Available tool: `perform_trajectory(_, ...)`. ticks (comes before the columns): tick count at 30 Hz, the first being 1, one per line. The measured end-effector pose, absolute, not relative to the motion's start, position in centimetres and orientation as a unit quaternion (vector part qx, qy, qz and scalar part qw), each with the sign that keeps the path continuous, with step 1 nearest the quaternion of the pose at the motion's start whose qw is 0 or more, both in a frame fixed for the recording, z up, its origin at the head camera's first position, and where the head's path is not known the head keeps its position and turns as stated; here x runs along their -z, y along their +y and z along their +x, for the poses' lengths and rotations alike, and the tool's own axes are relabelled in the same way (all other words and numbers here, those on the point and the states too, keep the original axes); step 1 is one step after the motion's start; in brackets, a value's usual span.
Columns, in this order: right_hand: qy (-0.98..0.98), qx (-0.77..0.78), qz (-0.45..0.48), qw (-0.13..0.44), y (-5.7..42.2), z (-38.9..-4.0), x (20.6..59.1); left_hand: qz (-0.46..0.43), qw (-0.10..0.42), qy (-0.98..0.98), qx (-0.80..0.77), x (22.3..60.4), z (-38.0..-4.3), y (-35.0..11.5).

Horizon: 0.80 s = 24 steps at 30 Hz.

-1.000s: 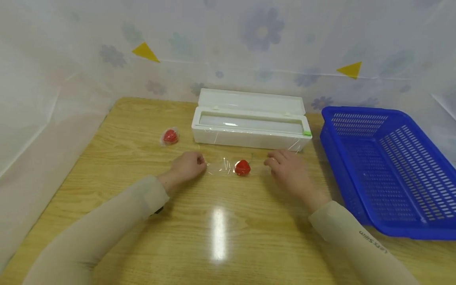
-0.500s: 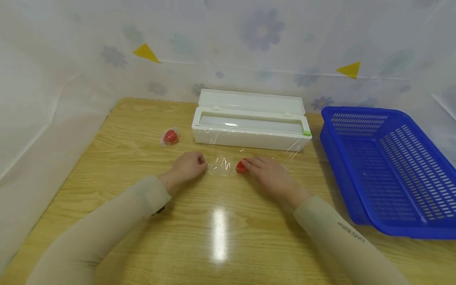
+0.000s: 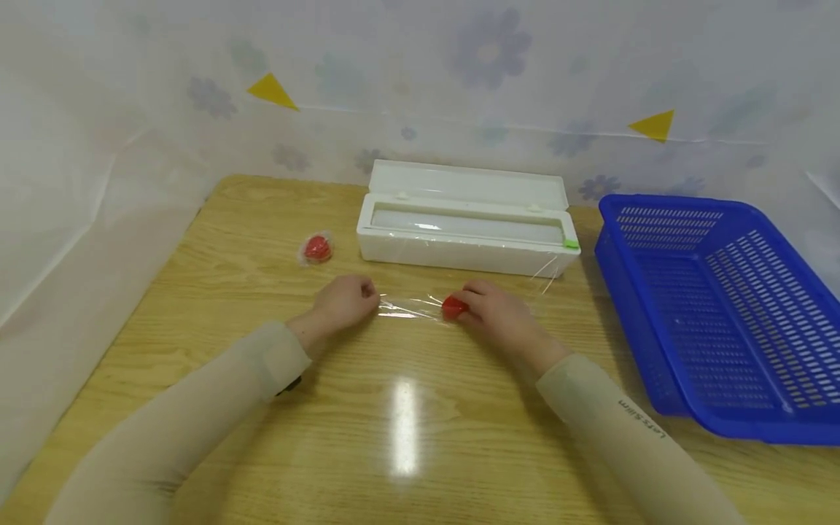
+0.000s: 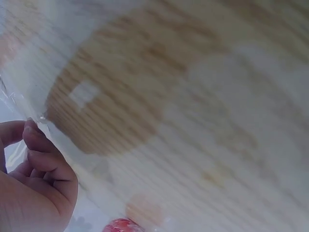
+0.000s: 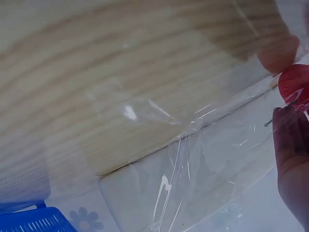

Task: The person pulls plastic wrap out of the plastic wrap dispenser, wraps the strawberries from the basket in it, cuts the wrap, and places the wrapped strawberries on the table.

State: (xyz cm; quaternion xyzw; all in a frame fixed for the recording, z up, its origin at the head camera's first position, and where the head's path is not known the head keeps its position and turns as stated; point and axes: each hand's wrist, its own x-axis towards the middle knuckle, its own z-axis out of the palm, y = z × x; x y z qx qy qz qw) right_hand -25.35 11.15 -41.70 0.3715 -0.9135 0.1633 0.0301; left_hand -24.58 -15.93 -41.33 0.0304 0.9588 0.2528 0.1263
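Note:
My right hand (image 3: 502, 321) holds a small red fruit (image 3: 451, 308) between thumb and fingers, low over the table. In the right wrist view the fruit (image 5: 294, 83) shows a thin dark stem beside my fingertips. A strip of clear cling film (image 3: 410, 308) stretches from the fruit to my left hand (image 3: 345, 302). The left wrist view has that hand's thumb and forefinger pinching the film's edge, other fingers curled in. More film (image 5: 169, 183) runs creased past my right hand toward the white dispenser box (image 3: 466, 251), which lies open behind with a roll inside.
A second red fruit (image 3: 318, 249), wrapped in film, sits on the table to the left of the box. On the right stands a blue plastic basket (image 3: 633, 321). A flowered sheet (image 3: 485, 95) hangs behind the wooden table (image 3: 295, 437).
My right hand has moved left from beside the fruit and now grips it. The fruit has shifted slightly right, and the film strip looks tauter. My left hand has stayed nearly in place.

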Motion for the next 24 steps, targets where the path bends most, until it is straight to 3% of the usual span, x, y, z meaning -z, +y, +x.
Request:
perform_trajectory(8, -0.922, -0.222, 0.316, -0.042, 11.1, -26.3, 41.2, 0.021, 0.133, 0.957, -0.255, 41.1, -24.7, -16.0)
perform_trajectory(24, -0.908, -0.304, 0.278, -0.076, 11.1, -27.2, 41.2, 0.032, 0.116, 0.955, -0.272, 41.5, -24.8, -15.9)
